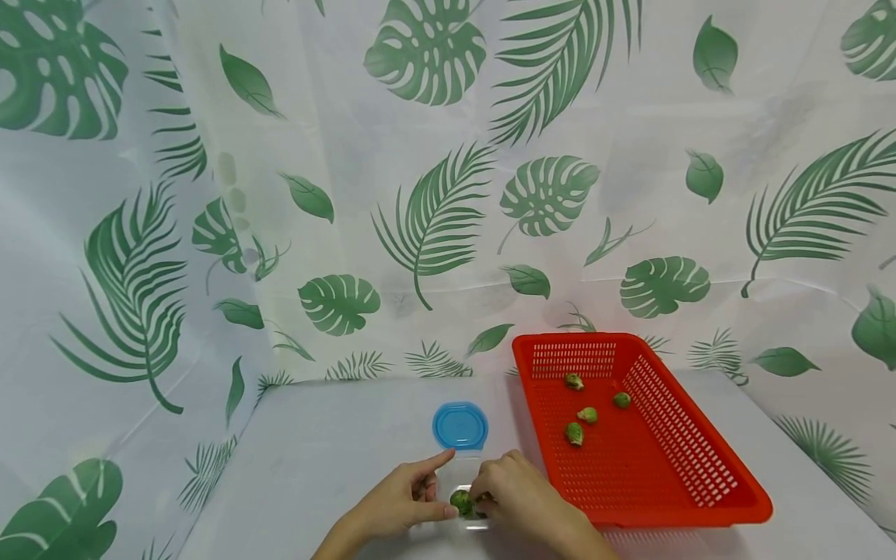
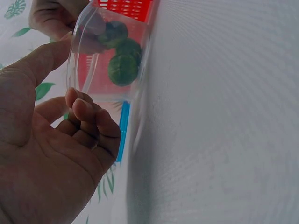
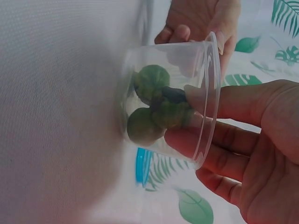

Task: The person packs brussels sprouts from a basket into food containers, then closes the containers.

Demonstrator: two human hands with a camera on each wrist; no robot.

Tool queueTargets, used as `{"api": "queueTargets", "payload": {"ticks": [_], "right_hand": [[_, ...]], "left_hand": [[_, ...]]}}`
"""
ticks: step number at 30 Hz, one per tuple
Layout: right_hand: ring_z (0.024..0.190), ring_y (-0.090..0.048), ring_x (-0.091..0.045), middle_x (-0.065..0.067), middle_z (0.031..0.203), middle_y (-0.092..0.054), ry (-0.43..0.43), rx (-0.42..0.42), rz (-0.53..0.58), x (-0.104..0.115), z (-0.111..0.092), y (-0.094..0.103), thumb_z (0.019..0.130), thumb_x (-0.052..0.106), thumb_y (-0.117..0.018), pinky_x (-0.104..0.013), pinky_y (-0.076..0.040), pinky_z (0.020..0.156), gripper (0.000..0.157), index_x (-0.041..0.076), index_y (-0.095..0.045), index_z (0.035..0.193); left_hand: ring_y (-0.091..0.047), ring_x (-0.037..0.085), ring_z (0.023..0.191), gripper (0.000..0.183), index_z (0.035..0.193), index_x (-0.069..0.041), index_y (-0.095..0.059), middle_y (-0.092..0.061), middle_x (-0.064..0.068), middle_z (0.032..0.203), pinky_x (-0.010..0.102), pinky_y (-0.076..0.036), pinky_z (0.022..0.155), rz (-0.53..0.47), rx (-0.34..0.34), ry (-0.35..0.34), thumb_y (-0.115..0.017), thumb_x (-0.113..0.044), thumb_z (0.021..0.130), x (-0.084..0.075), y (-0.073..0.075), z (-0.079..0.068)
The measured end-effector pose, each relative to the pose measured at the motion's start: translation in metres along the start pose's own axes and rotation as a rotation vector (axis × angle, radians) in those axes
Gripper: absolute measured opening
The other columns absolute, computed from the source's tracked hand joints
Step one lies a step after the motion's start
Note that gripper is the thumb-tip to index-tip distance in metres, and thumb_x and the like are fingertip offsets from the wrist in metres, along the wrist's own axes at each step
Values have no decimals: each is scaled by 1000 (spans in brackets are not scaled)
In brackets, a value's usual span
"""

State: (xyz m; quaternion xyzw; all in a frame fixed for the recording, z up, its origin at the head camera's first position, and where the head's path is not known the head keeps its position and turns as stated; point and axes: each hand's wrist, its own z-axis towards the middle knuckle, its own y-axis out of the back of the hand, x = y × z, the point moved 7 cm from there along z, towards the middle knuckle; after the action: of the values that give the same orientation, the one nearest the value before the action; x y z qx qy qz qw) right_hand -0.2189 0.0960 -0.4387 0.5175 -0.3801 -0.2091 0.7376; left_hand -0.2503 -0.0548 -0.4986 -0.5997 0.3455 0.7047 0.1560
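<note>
Leaf-print sheet (image 1: 430, 225) at far left and across the back, green leaves on white; pale table (image 1: 336, 443) in front of it; left hand (image 1: 402, 498) comes next, at the left side of the clear container (image 3: 142, 55), thumb at the rim and fingers bent against the side, so it grips the container lightly; container stands upright on the table, mouth up, see-through walls, round rim; two loose Brussels sprouts (image 3: 152, 79) lie inside, low down, touching the held one; blue lid (image 1: 460, 426) lies flat on the table just beyond the container, off it; right hand (image 1: 521, 494) reaches in over the rim from the right, thumb and fingertips inside, pinching one sprout (image 3: 172, 113) between them; that held sprout is within the container walls, below rim level; red basket (image 1: 630, 470) stands on the table at the right, near the right hand, slotted sides, long and open-topped; four more sprouts (image 1: 588, 415) sit in it, spread over the far half, apart from one another, greenish, one paler at its end.
</note>
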Motion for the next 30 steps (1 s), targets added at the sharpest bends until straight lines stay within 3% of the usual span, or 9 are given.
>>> {"api": "queueTargets", "payload": {"ticks": [9,19,25,30], "right_hand": [[67,-54,6,15,74,-72,23,-15,-90,3,-3,-1,84,9,-84,-26,-45,72,12,20,-85,79],[63,-52,3,15,69,-69,15,-52,-89,2,-1,0,82,7,-84,-26,-46,69,16,20,-83,73],[67,-53,3,15,74,-73,-38,-12,-84,-1,-1,-2,84,13,-84,-29,-43,73,9,21,-86,79],[67,-52,4,15,74,-73,-33,-1,-102,1,-2,-3,84,12,-82,-29,-42,73,10,20,-85,80]], "left_hand": [[-42,1,63,79,160,-9,-41,-51,2,83,16,-38,54,-8,6,-14,-80,-21,93,-1,0,0],[-41,0,62,79,160,-6,-39,-50,-3,81,15,-37,54,19,8,-25,-79,-23,94,2,0,1],[-41,0,62,79,160,-5,-40,-50,-2,82,15,-37,54,25,4,-27,-79,-23,94,2,1,1],[-41,0,63,79,160,-7,-40,-50,0,83,15,-37,54,13,3,-23,-80,-22,94,0,0,0]]}}
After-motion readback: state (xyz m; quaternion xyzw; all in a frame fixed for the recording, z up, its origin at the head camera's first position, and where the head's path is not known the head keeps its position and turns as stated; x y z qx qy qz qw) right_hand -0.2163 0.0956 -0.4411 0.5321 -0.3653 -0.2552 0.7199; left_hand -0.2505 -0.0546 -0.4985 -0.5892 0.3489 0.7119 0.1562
